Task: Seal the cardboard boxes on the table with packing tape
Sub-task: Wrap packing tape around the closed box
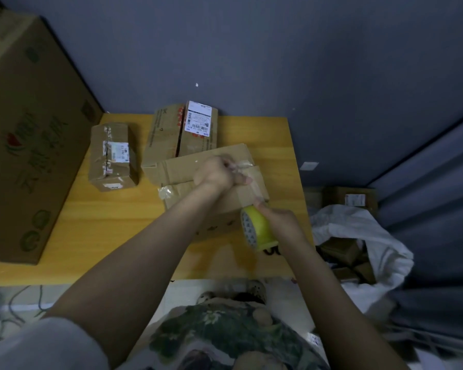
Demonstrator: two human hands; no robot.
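Left hand with fingers curled, pinching the clear tape strip onto the cardboard box at the table centre, right hand with fingers wrapped round the yellow tape roll at the box's 4 o'clock, small labelled box at 10 o'clock

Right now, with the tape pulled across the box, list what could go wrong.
1. The tape between left hand and roll may wrinkle or run crooked if pulled askew.
2. A pull by the right hand could drag the box; only the left hand steadies it.
3. The loose tape end at the box's left may stick to the table.
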